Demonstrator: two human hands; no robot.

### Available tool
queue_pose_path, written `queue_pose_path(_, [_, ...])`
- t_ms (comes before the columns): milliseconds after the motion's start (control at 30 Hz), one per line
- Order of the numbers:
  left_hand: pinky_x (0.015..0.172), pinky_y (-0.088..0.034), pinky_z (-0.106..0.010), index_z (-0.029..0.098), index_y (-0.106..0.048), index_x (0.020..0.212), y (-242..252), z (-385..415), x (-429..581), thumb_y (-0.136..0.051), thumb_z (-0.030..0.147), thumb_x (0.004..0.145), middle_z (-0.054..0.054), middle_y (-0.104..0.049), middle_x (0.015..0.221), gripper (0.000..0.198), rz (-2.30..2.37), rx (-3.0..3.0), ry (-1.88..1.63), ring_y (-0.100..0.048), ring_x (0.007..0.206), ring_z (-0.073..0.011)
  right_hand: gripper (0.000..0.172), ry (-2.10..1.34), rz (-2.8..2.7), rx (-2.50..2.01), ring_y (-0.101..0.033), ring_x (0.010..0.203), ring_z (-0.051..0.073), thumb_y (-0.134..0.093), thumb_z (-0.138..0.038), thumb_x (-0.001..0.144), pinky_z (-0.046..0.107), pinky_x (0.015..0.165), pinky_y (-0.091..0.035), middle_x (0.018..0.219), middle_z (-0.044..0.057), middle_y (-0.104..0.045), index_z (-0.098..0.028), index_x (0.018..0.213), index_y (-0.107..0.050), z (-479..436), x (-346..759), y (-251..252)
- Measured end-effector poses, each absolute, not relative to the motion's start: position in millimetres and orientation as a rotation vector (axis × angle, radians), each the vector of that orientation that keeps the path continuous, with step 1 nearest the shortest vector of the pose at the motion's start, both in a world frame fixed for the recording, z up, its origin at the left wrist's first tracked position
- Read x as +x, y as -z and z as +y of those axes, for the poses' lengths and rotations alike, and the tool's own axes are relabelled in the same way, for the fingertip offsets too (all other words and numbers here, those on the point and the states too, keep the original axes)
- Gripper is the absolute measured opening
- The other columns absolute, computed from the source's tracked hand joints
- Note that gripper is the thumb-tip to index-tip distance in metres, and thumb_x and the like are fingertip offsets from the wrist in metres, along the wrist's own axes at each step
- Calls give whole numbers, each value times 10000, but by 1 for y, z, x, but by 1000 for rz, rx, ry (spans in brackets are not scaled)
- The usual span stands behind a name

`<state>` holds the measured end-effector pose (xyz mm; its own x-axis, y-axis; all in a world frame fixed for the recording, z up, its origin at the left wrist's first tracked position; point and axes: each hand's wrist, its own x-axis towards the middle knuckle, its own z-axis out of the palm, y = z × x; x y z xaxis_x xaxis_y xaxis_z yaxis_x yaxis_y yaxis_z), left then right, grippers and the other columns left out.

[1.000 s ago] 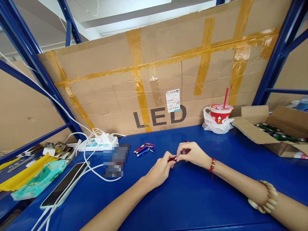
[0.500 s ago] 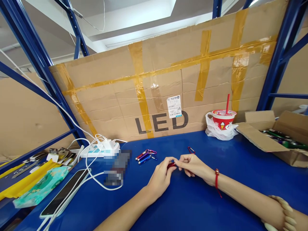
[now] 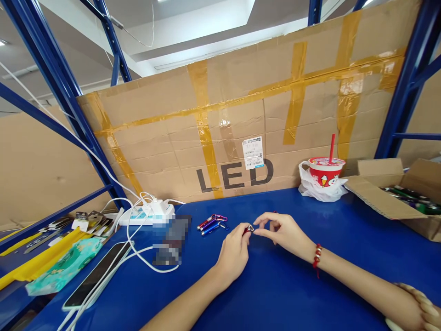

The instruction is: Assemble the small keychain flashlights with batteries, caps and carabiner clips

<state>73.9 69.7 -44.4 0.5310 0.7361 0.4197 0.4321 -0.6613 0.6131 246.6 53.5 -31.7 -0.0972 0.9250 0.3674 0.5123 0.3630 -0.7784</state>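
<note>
My left hand (image 3: 234, 250) is closed around a small red keychain flashlight (image 3: 245, 230), most of it hidden by the fingers. The flashlight's silvery round end faces my right hand (image 3: 280, 230). My right thumb and index finger reach to that end with a small gap between their tips, and I see nothing held there. Just past my left hand lie several similar small flashlights, red, purple and blue (image 3: 209, 228), with carabiner clips attached. A red carabiner is almost wholly hidden behind my right hand.
A white power strip (image 3: 129, 219) with cables (image 3: 130, 239), a phone (image 3: 94, 276) and a blurred-out dark object (image 3: 172, 241) lie left. At the right stand a red cup in a plastic bag (image 3: 324, 177) and an open carton (image 3: 382, 197). A cardboard sheet (image 3: 165, 151) backs the blue table.
My right thumb and index finger have parted slightly at the flashlight's end. My left hand has turned it so its round end shows. The view has shifted slightly.
</note>
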Motion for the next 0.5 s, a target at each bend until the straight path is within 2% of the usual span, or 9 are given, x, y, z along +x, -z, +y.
queue_pose_path(100, [617,-394,-246,194,-499,883,45,70,73,-295,182,938,0,-542,736,212,933,2359,-901,-502,644,-135,301,-365,-1919,-1187,-518,532,97,-604,-514,754,240,533,-407,821,26,-648,-236,811,-705,54,253,29])
queue_pose_path(233, [641,-395,-253,195,-496,864,43,69,73,-304,190,937,-6,-534,745,205,876,2400,-852,-496,679,-145,312,-275,-1995,-1149,-561,632,125,-564,-527,785,228,550,-410,814,27,-644,-260,776,-726,55,258,30])
queue_pose_path(500, [638,-400,-236,191,-516,848,43,70,71,-347,156,908,-1,-548,725,183,733,2424,-773,-510,664,-139,285,-277,-2053,-1131,-545,602,117,-631,-512,736,231,556,-418,774,20,-629,-244,687,-715,55,262,30])
